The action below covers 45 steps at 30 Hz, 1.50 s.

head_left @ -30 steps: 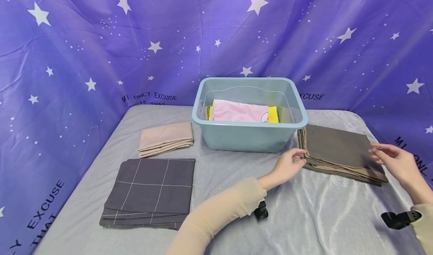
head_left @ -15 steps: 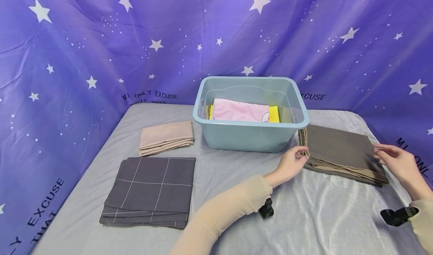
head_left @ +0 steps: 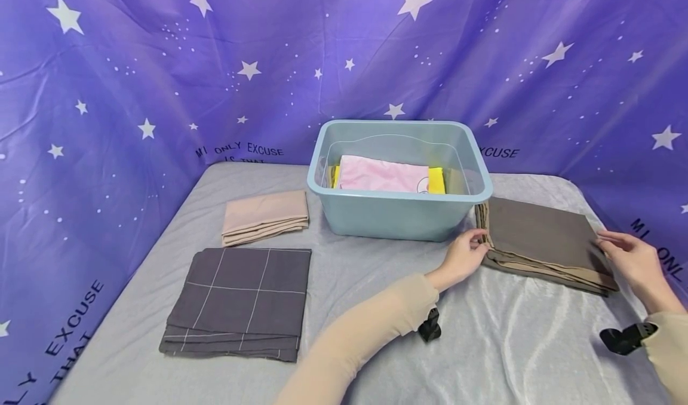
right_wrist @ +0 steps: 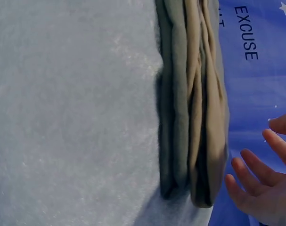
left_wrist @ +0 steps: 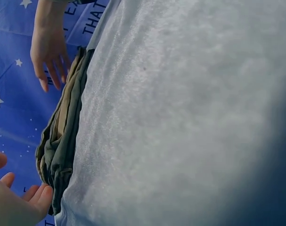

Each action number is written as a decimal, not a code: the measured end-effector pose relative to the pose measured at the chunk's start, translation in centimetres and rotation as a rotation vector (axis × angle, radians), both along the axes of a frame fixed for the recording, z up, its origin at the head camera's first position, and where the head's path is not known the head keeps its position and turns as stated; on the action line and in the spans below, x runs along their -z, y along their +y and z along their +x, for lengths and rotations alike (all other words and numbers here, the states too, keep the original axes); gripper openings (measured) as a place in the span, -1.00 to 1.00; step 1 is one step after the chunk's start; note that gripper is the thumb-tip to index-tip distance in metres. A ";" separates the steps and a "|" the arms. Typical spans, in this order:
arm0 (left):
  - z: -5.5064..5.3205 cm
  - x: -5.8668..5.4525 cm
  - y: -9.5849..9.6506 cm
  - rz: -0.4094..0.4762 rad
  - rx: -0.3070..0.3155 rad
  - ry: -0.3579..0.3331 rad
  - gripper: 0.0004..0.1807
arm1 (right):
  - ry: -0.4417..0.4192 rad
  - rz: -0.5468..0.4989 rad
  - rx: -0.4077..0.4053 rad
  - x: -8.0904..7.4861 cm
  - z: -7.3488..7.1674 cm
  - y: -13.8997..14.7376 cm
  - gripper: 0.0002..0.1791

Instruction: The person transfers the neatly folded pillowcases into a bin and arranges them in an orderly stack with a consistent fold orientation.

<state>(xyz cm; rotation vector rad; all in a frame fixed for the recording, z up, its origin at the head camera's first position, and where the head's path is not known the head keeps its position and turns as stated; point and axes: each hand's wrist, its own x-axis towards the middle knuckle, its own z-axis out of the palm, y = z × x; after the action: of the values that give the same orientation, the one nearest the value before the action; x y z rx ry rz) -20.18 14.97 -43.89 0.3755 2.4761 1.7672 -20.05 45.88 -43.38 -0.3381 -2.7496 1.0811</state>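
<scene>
Grey surface (head_left: 484, 351): folded brown cloth (head_left: 543, 238), long axis roughly left-right; left hand (head_left: 461, 258), right hand (head_left: 634, 261) at opposite ends, fingers loosely spread.

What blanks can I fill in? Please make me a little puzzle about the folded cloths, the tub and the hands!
1. The light-blue rectangular plastic tub holds a folded pink cloth with bright ____ fabric peeking out beside it.
2. The folded dark-grey cloth has thin ____ lines making squares.
3. In the head view, the small folded beige cloth lies on the tub's ____ side.
4. The folded brown cloth lies between the right hand and the ____ hand.

Missing words: yellow; white; left; left.
</scene>
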 end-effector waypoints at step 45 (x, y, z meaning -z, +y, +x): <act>-1.9 0.0 2.1 0.024 -0.072 -0.193 -0.65 | -0.207 0.025 -0.044 1.7 -0.5 1.1 -0.29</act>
<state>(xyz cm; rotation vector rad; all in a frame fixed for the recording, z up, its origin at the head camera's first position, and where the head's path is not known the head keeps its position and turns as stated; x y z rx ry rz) -22.11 17.02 -43.92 0.1120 2.3636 1.7676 -20.54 46.95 -45.05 -0.4092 -2.9621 1.0767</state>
